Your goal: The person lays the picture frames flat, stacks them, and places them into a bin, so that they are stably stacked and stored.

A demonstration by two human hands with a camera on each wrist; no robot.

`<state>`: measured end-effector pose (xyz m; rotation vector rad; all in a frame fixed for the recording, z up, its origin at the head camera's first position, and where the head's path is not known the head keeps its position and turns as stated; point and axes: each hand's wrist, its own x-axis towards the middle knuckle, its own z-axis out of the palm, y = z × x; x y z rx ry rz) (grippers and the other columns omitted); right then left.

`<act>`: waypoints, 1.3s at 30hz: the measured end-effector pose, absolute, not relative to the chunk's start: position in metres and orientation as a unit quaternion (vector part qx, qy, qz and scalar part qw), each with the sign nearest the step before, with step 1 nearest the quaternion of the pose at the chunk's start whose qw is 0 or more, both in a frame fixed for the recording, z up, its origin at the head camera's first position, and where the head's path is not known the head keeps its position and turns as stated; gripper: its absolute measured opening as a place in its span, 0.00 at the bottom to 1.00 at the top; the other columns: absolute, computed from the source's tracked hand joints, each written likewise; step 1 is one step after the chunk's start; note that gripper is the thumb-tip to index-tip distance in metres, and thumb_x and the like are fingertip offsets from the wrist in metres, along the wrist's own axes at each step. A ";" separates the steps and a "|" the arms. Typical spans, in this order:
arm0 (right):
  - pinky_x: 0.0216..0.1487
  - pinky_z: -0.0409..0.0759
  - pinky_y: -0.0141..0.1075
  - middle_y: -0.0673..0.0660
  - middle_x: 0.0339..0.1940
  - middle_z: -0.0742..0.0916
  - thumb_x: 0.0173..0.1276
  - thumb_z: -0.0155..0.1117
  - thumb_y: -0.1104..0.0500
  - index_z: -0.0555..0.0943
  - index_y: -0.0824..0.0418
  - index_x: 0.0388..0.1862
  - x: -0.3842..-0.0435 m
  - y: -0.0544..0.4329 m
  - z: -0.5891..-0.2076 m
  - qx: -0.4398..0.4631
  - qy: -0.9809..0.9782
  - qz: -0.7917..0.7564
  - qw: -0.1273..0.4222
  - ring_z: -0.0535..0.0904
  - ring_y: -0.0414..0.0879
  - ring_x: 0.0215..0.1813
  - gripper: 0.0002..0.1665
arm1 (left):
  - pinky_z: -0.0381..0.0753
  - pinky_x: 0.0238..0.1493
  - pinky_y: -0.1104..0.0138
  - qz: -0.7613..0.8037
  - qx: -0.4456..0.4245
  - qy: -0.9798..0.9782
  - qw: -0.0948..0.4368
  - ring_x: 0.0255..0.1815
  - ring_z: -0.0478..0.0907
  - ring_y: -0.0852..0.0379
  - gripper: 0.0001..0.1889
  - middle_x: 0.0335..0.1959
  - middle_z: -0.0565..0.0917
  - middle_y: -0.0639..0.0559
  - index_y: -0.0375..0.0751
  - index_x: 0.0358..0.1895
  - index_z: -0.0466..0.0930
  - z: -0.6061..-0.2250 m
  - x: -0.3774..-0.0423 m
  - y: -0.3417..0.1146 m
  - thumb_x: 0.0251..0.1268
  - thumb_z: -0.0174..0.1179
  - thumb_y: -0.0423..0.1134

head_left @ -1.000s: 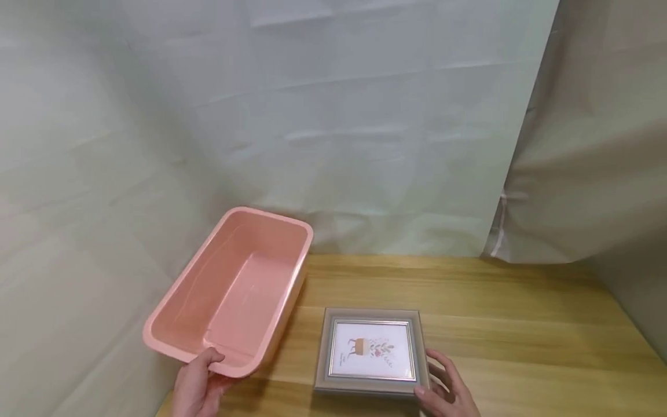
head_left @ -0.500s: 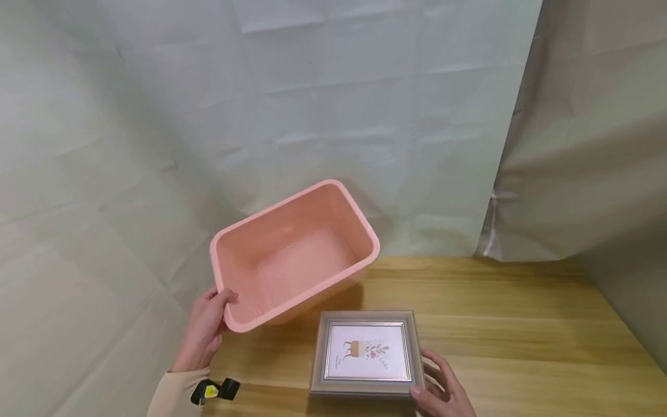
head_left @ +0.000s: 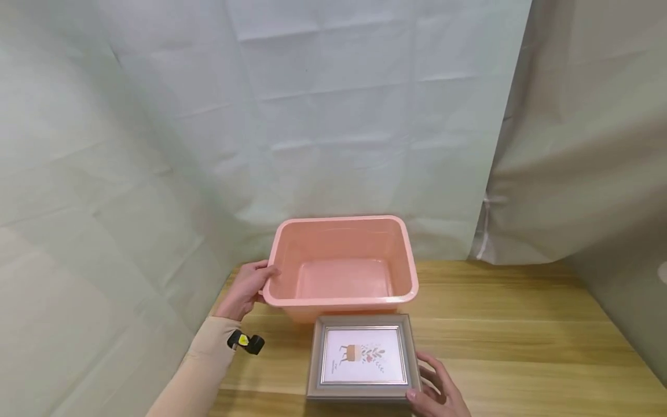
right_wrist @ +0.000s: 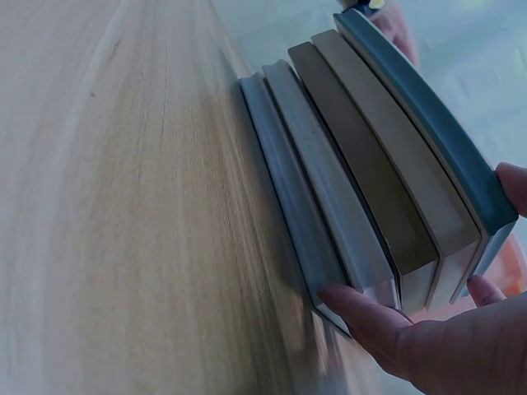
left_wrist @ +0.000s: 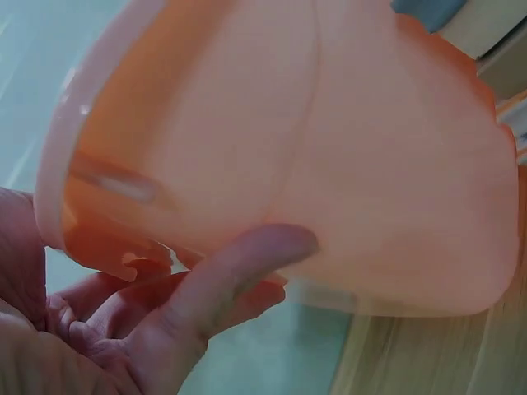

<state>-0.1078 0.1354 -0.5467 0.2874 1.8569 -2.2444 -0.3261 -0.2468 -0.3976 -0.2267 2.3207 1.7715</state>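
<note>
A pink rectangular plastic basin (head_left: pixel 344 301) with its opening upward lies behind the picture frame in the head view. My left hand (head_left: pixel 251 285) grips its left rim, thumb inside and other fingers outside. The left wrist view shows the thumb (left_wrist: pixel 247 263) against the basin wall (left_wrist: pixel 387 197). A grey-framed floral picture (head_left: pixel 363 356) lies face up near the front. In the right wrist view it tops a stack (right_wrist: pixel 370 164) of several flat layers, whose lower kinds I cannot tell. My right hand (head_left: pixel 440 391) touches the stack's right side, fingers spread from lower to upper layers.
A wooden tabletop (head_left: pixel 521 330) extends to the right of the stack. Pale cloth (head_left: pixel 339 116) hangs behind the table and along the left. A beige curtain (head_left: pixel 578 174) hangs at the right.
My left hand has swung the basin from the left toward the middle and lowered it behind the picture frame, its long side now across the view. The right hand stays at the stack.
</note>
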 end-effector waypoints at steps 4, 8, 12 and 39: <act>0.63 0.89 0.58 0.86 0.81 0.63 0.71 0.72 0.54 0.72 0.39 0.75 -0.109 0.137 -0.549 0.089 0.626 -0.766 0.112 0.81 0.62 0.71 0.36 | 0.93 0.27 0.53 0.605 -0.075 0.784 0.118 0.26 0.90 0.55 0.29 0.36 0.89 0.44 0.26 0.75 0.74 -0.405 -0.338 -0.234 0.76 0.58 0.38; 0.63 0.89 0.53 0.87 0.81 0.62 0.70 0.72 0.54 0.74 0.26 0.68 -0.109 0.139 -0.552 0.082 0.626 -0.767 0.115 0.80 0.61 0.72 0.33 | 0.93 0.28 0.55 0.608 -0.077 0.779 0.129 0.26 0.90 0.56 0.28 0.33 0.89 0.46 0.24 0.73 0.75 -0.411 -0.348 -0.224 0.76 0.58 0.37; 0.62 0.89 0.52 0.86 0.82 0.62 0.70 0.73 0.54 0.74 0.19 0.61 -0.109 0.141 -0.556 0.082 0.627 -0.766 0.116 0.80 0.62 0.72 0.32 | 0.93 0.27 0.57 0.610 -0.073 0.777 0.134 0.24 0.89 0.57 0.28 0.29 0.88 0.48 0.24 0.73 0.75 -0.414 -0.355 -0.219 0.75 0.58 0.37; 0.60 0.90 0.54 0.87 0.82 0.62 0.71 0.71 0.52 0.74 0.18 0.59 -0.111 0.152 -0.554 0.083 0.644 -0.749 0.133 0.82 0.61 0.70 0.30 | 0.95 0.49 0.50 0.633 -0.049 0.768 0.087 0.40 0.89 0.60 0.35 0.54 0.89 0.39 0.31 0.73 0.76 -0.438 -0.336 -0.217 0.89 0.42 0.60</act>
